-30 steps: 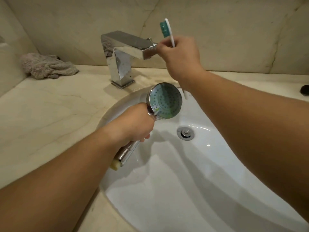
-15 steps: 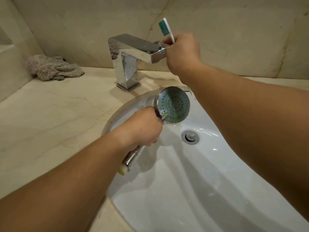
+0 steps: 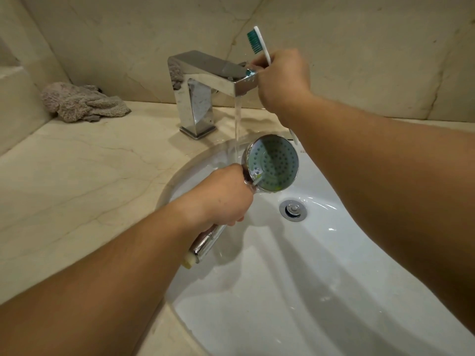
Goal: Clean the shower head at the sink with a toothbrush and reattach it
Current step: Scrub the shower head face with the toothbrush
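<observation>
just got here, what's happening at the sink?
A person is at the sink with the tap running. The left hand grips the shower head by its chrome handle, face turned up, right beside the water stream. The right hand is at the tap's front end and holds a toothbrush, bristles up. No brushing at the moment. A crumpled cloth lies on the counter at the back left.

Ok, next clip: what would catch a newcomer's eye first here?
The stream of water falling from the chrome faucet at centre, just left of the shower head that the left hand holds over the white sink. Above, the right hand at the faucet grips a green-bristled toothbrush, upright.
</observation>
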Demonstrator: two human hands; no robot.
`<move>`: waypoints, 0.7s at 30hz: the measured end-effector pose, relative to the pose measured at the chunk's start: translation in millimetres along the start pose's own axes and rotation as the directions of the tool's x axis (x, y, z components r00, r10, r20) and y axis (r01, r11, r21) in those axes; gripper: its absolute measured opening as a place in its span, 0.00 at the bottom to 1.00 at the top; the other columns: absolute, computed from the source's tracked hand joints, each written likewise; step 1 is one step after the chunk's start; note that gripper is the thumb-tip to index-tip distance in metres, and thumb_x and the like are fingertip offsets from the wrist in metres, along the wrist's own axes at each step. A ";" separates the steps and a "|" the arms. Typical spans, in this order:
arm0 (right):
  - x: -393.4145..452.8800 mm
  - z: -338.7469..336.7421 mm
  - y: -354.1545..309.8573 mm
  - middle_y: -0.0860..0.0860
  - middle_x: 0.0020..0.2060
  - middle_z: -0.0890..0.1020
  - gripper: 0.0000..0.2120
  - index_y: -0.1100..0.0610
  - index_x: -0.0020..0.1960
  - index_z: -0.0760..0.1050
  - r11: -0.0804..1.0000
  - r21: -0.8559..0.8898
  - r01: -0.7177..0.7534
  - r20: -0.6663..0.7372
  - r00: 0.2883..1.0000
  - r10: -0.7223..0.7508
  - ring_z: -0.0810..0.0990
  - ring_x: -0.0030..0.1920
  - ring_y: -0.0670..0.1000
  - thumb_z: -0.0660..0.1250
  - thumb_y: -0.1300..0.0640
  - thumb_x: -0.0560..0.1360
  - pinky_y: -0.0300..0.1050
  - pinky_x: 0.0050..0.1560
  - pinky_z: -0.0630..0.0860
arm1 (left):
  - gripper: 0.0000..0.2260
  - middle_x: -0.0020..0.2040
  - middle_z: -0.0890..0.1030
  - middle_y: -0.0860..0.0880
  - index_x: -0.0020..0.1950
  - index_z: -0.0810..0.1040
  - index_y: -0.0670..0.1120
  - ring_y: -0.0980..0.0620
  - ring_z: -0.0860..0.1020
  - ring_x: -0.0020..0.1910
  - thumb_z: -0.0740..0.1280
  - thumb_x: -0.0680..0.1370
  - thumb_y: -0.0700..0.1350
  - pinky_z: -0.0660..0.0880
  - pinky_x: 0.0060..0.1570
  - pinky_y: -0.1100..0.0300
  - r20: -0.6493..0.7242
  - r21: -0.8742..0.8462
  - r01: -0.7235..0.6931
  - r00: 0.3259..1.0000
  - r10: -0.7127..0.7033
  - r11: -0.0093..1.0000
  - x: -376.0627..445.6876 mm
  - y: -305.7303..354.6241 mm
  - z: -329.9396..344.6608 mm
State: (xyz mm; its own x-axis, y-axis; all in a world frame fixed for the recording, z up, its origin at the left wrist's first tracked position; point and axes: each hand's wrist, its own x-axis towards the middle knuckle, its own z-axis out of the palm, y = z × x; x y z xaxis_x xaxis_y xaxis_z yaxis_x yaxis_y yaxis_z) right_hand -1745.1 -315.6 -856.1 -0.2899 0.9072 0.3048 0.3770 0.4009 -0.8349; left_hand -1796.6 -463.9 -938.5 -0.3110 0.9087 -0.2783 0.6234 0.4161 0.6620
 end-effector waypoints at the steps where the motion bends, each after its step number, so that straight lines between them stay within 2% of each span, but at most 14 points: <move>1: -0.6 0.3 -0.3 0.42 0.38 0.75 0.05 0.51 0.47 0.79 1.000 -0.010 0.004 0.005 1.000 -0.004 0.76 0.41 0.42 0.65 0.57 0.79 0.43 0.51 0.80 | 0.06 0.44 0.85 0.41 0.52 0.76 0.44 0.43 0.86 0.40 0.59 0.82 0.40 0.85 0.43 0.44 0.003 0.001 0.002 1.000 -0.002 1.000 -0.4 0.1 -0.5; 4: -3.8 -2.7 0.1 0.45 0.39 0.79 0.06 0.51 0.44 0.78 0.999 -0.031 0.020 0.010 1.000 -0.020 0.79 0.42 0.45 0.65 0.54 0.79 0.48 0.51 0.80 | 0.07 0.45 0.85 0.39 0.53 0.77 0.42 0.44 0.85 0.37 0.59 0.83 0.40 0.84 0.42 0.45 0.037 -0.023 0.021 0.999 -0.020 1.000 -1.0 -0.9 -2.6; 6: -9.3 -10.1 4.6 0.48 0.40 0.80 0.07 0.53 0.48 0.79 0.998 -0.057 0.028 0.002 1.000 -0.027 0.79 0.40 0.49 0.64 0.51 0.79 0.51 0.46 0.80 | 0.08 0.45 0.84 0.40 0.51 0.77 0.43 0.45 0.82 0.34 0.59 0.83 0.42 0.82 0.37 0.46 0.062 -0.097 0.061 0.997 -0.055 0.993 -2.7 -4.4 -5.4; 7: -16.3 -15.4 9.1 0.48 0.40 0.79 0.08 0.53 0.51 0.77 0.994 -0.099 0.039 -0.001 0.999 -0.039 0.77 0.39 0.49 0.63 0.50 0.79 0.50 0.41 0.79 | 0.07 0.45 0.83 0.41 0.50 0.76 0.45 0.46 0.81 0.33 0.59 0.84 0.42 0.80 0.34 0.49 0.073 -0.141 0.085 0.994 -0.075 0.986 -5.0 -6.8 -7.3; 8: -27.2 -21.7 15.6 0.48 0.39 0.77 0.09 0.54 0.53 0.74 0.987 -0.152 0.052 0.003 0.999 -0.052 0.75 0.38 0.49 0.61 0.49 0.79 0.49 0.36 0.74 | 0.07 0.45 0.81 0.43 0.49 0.75 0.47 0.48 0.80 0.33 0.59 0.84 0.43 0.78 0.34 0.53 0.084 -0.176 0.107 0.992 -0.093 0.979 -7.6 -9.2 -9.4; 10: -56.5 -34.7 37.2 0.48 0.37 0.73 0.10 0.55 0.53 0.68 0.960 -0.261 0.104 0.038 0.995 -0.097 0.72 0.37 0.51 0.58 0.48 0.80 0.48 0.33 0.64 | 0.07 0.44 0.80 0.44 0.49 0.74 0.48 0.49 0.78 0.33 0.59 0.85 0.44 0.77 0.33 0.56 0.097 -0.221 0.140 0.988 -0.121 0.965 -13.9 -12.5 -13.1; 12: -92.0 -40.6 61.3 0.51 0.36 0.73 0.09 0.55 0.51 0.63 0.926 -0.324 0.194 0.132 0.978 -0.159 0.71 0.35 0.56 0.55 0.49 0.81 0.50 0.34 0.65 | 0.07 0.44 0.79 0.43 0.49 0.74 0.48 0.49 0.77 0.33 0.60 0.85 0.45 0.76 0.31 0.58 0.102 -0.276 0.166 0.984 -0.143 0.947 -20.3 -13.6 -15.8; 15: -121.4 -34.7 81.4 0.51 0.35 0.71 0.08 0.54 0.47 0.62 0.868 -0.379 0.322 0.268 0.936 -0.230 0.70 0.34 0.53 0.52 0.52 0.82 0.51 0.33 0.68 | 0.08 0.43 0.79 0.41 0.53 0.76 0.43 0.49 0.77 0.32 0.57 0.86 0.41 0.76 0.32 0.57 0.117 -0.376 0.207 0.978 -0.175 0.903 -24.0 -11.6 -16.4; 19: -120.7 -21.9 83.8 0.51 0.41 0.71 0.05 0.55 0.45 0.64 0.825 -0.361 0.435 0.279 0.894 -0.350 0.69 0.36 0.55 0.57 0.59 0.80 0.48 0.33 0.67 | 0.09 0.42 0.79 0.41 0.56 0.76 0.42 0.48 0.78 0.32 0.56 0.86 0.40 0.77 0.32 0.56 0.104 -0.439 0.229 0.973 -0.205 0.868 -22.6 -11.4 -14.9; 21: -125.9 -14.0 91.8 0.54 0.42 0.73 0.04 0.58 0.45 0.68 0.746 -0.366 0.556 0.346 0.826 -0.446 0.70 0.35 0.56 0.62 0.63 0.78 0.50 0.32 0.70 | 0.09 0.41 0.79 0.42 0.56 0.76 0.44 0.49 0.78 0.31 0.56 0.86 0.40 0.77 0.32 0.56 0.080 -0.460 0.232 0.972 -0.220 0.857 -20.0 -13.1 -14.2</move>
State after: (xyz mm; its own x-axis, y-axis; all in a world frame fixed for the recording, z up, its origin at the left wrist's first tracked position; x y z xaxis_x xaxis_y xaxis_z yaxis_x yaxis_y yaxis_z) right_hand -1661.7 -391.3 -964.7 -0.7114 0.5265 0.4656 0.4424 0.8502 -0.2855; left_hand -1808.8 -487.9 -931.8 -0.3821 0.7945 -0.4720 0.1326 0.5526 0.8228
